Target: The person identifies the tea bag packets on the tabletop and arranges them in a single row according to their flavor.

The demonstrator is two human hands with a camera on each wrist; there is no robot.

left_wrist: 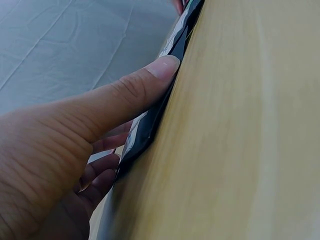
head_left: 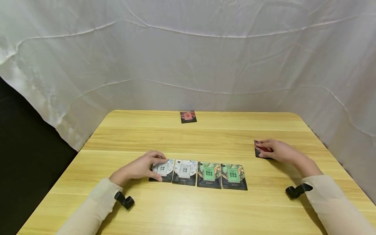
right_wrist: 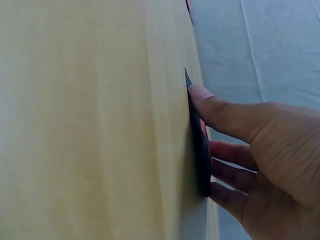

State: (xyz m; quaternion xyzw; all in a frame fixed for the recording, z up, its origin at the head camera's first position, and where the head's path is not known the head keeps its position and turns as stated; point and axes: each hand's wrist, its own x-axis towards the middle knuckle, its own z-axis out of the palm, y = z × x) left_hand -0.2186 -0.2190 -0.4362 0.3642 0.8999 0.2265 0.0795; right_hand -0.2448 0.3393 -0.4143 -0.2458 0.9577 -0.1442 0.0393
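Note:
Four flat tea sachets lie side by side in a row in the head view. At its left end, my left hand (head_left: 147,165) holds a white-and-black sachet (head_left: 163,169), thumb on the near edge and fingertips around the far and left edges. Beside it come a second white sachet (head_left: 184,171) and two green-and-black ones (head_left: 209,174), (head_left: 234,176). To the right, my right hand (head_left: 276,150) grips a red-and-black sachet (head_left: 257,150) by its edges and covers much of it. In the right wrist view the thumb and fingertips meet the dark sachet (right_wrist: 199,145) close over the tabletop.
Another red-and-black sachet (head_left: 188,117) lies near the far edge of the wooden table (head_left: 182,209). A pale curtain (head_left: 205,62) hangs behind and along the sides. Black wrist cameras (head_left: 124,200) sit on both sleeves.

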